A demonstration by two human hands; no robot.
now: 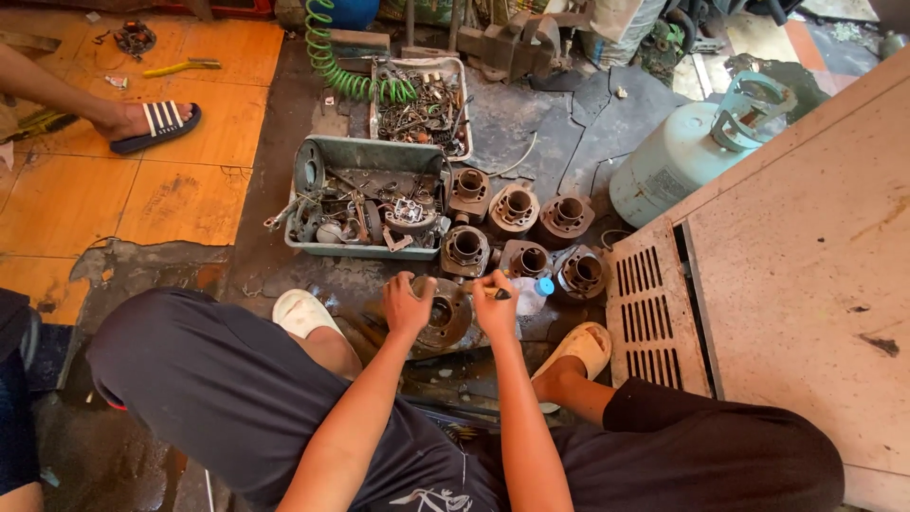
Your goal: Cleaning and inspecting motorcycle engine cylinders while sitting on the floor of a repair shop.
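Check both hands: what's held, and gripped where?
Left hand grips the rusty engine cylinder on the floor by its left rim. Right hand holds a small dark tool over the cylinder; where exactly it grips it cannot be told.

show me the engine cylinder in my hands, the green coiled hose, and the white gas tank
engine cylinder (444,318): head view, on its round top face between the hands.
green coiled hose (334,68): head view, on the coils' middle stretch.
white gas tank (664,161): head view, on its rounded side wall.
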